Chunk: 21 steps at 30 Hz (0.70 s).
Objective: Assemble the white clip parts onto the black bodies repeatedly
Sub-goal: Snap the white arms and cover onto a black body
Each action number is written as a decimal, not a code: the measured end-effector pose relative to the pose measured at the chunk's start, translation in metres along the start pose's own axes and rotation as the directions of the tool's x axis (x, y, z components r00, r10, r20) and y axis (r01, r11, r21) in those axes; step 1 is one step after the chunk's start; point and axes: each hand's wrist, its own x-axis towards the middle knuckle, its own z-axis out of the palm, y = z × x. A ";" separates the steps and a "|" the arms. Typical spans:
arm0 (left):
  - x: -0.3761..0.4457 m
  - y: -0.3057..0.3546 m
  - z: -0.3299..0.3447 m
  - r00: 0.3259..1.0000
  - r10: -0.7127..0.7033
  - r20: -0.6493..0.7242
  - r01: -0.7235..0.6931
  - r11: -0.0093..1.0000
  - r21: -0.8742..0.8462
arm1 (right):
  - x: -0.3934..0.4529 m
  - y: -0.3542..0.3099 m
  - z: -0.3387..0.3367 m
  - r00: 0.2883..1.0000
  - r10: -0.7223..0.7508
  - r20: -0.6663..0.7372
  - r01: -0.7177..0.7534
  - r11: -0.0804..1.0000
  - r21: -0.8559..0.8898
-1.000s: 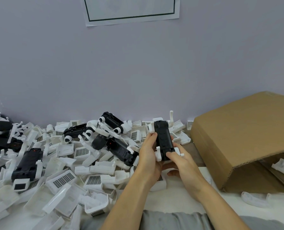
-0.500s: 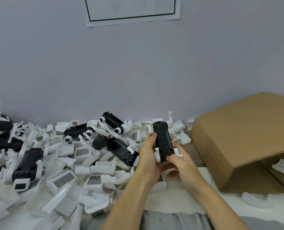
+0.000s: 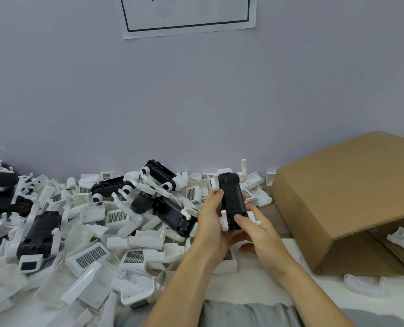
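A black body (image 3: 232,199) is held upright above the table, with white clip parts (image 3: 224,220) at its lower end and another white part at its top left corner. My left hand (image 3: 211,215) grips its left side, fingers reaching up to the top. My right hand (image 3: 255,230) holds the lower end, thumb pressed on the black face near the bottom. A large heap of loose white clip parts (image 3: 90,253) covers the table to the left, with several black bodies (image 3: 39,234) lying in it, some with white parts fitted.
A brown cardboard box (image 3: 345,197) lies on its side at the right, its opening showing white parts (image 3: 403,241) inside. A curved white piece (image 3: 361,283) lies in front of it. The grey wall with a paper sign (image 3: 187,15) is behind.
The black body has tilted slightly and my right thumb has shifted onto its lower face. Both hands stay in nearly the same place.
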 end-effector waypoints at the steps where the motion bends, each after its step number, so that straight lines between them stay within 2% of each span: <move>1: 0.000 0.000 0.000 1.000 -0.002 0.001 0.002 1.000 0.003 | 0.000 0.000 0.000 1.000 0.005 -0.005 -0.005 1.000 0.004; 12: 0.005 -0.002 -0.002 1.000 -0.018 -0.010 0.018 1.000 -0.002 | 0.001 0.003 -0.001 0.998 -0.017 0.056 0.016 1.000 0.026; 21: 0.005 -0.002 -0.002 1.000 -0.025 -0.009 0.025 0.999 -0.026 | 0.002 0.002 0.000 1.000 -0.020 -0.004 0.020 0.999 -0.031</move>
